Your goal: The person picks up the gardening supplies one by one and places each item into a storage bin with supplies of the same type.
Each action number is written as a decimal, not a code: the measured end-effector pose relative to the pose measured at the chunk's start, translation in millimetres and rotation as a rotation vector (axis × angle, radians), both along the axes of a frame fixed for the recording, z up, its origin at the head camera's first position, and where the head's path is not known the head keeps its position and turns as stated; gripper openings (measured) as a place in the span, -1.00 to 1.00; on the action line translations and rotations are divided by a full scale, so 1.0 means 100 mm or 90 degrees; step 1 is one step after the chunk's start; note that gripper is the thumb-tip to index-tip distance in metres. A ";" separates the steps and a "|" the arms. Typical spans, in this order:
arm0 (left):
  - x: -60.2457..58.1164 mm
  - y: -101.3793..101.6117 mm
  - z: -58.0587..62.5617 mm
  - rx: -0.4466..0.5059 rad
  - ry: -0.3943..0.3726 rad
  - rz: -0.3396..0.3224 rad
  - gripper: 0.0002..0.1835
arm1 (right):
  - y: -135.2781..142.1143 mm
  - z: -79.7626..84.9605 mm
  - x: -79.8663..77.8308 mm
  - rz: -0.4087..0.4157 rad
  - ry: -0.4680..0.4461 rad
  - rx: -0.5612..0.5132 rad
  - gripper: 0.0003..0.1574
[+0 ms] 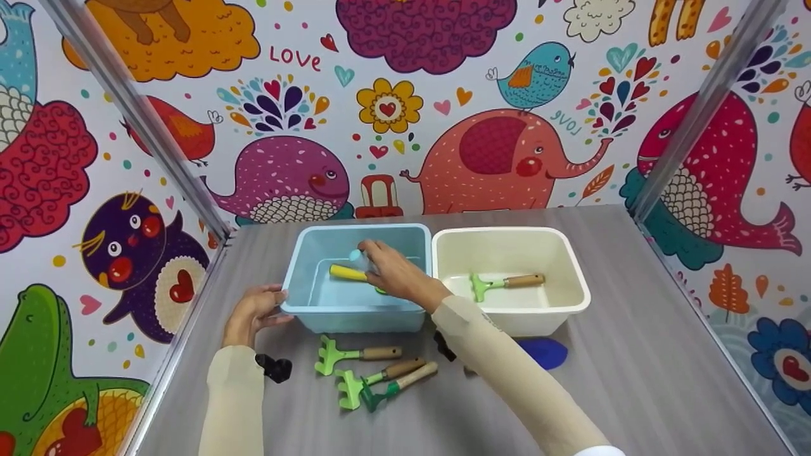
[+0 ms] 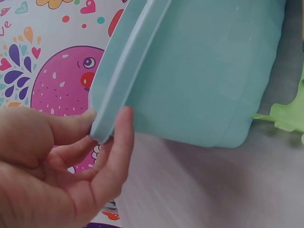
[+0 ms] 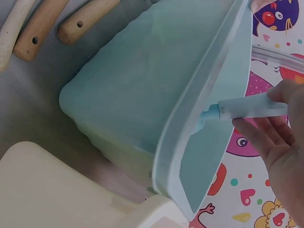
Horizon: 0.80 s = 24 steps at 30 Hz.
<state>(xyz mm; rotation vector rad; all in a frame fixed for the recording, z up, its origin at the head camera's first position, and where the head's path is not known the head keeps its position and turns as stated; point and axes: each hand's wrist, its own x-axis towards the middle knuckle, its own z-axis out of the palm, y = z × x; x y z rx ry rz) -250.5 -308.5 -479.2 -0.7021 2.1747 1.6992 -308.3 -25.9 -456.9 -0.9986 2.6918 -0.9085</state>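
My left hand (image 1: 256, 307) pinches the rim of the light blue basin (image 1: 361, 310) at its left side, thumb on top and fingers beneath in the left wrist view. Over the inside of that basin, my right hand (image 1: 399, 272) holds a tool by its light blue handle (image 3: 251, 106). The tool's head dips behind the basin rim, mostly hidden in the right wrist view. A yellow handle (image 1: 347, 273) lies inside the same basin, close under the right hand. Something green shows partly beneath the fingers.
Right beside it stands a cream basin (image 1: 576, 297) holding a green hand rake (image 1: 479, 287). In front lie two more green rakes (image 1: 326, 354) (image 1: 348, 387) and a dark green tool (image 1: 374, 397), all wooden-handled. A blue blade (image 1: 543, 353) is partly hidden by the right forearm. Patterned walls enclose the table.
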 end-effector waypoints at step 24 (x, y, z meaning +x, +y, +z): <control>0.00 0.01 0.01 -0.014 -0.006 0.003 -0.44 | 0.04 -0.14 0.03 -0.030 -0.051 0.076 -0.24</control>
